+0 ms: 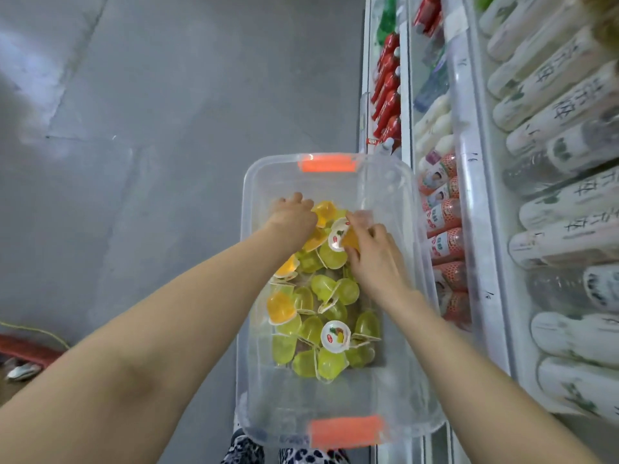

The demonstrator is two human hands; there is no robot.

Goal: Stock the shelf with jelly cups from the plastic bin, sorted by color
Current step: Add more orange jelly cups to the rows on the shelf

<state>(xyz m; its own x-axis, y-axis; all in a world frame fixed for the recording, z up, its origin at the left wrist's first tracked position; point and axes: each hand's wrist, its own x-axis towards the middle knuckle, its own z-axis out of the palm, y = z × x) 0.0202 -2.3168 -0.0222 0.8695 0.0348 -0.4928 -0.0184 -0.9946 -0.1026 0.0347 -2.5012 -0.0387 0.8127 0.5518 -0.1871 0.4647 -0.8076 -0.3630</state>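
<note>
Left hand [294,217] over jelly cups [321,286], grip unclear | right hand [375,252] pinches orange cup [351,241]

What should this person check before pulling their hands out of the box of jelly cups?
1. Right hand has a cup: ok, fingers curl round an orange cup.
2. Left hand has a cup: cannot tell, its grip is hidden.
3. Both hands hold one colour: cannot tell.
4. All orange cups gathered: not ok, another orange cup lies among the green cups in the plastic bin.
5. Room on the shelf: cannot tell, only bottles show there.
</note>
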